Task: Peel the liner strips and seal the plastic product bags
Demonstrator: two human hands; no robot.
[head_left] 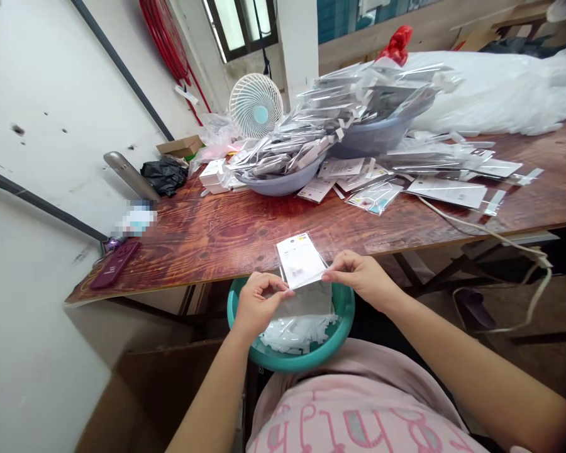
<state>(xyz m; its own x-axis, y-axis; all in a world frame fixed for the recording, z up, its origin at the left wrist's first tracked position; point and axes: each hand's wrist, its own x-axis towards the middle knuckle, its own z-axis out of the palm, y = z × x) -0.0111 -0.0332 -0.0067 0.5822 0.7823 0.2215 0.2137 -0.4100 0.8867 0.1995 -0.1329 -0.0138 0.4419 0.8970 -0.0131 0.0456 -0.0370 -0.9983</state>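
Note:
Between my two hands is a clear plastic packet with a white printed card [302, 259] inside, held over the table's front edge. My left hand [260, 303] pinches its lower left corner between thumb and fingers. At the lower right corner, my right hand [358, 277] grips it the same way. Directly below sits a teal basin [292, 363] at my lap, with white paper or plastic strips [295, 333] in it. The packet hides part of the basin's far rim.
Two greyish basins [283, 186] heaped with plastic packets stand at the back of the wooden table [193, 239]. More packets [448, 189] lie to the right, beside a white cable [481, 228]. A fan [255, 104] stands behind; a maroon phone [116, 265] lies left.

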